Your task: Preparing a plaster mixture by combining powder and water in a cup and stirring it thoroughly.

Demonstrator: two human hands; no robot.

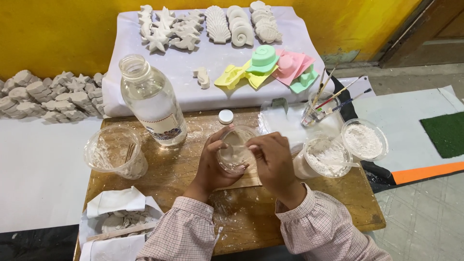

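Left hand (212, 162) is wrapped around the side of a clear plastic cup (235, 151), fingers curled closed on its wall, holding it just above the middle of the wooden table (309, 212). The cup holds a pale, cloudy liquid. Right hand (273, 157) sits over the cup's right rim, fingers pinched together on something thin and pale – what it grips cannot be made out.

Around the cup:
- A clear glass bottle (152, 99) stands upright to the left; its white cap (225, 116) rests on the table just behind the cup.
- A plastic cup with wooden sticks (116, 152) stands further left.
- Two cups of white powder (345, 147) stand to the right, near a small glass of paintbrushes (316, 113).
- Pastel moulds (270, 67) and white sea-shape plaster casts (208, 24) lie on the white cloth behind – well apart from the hands.
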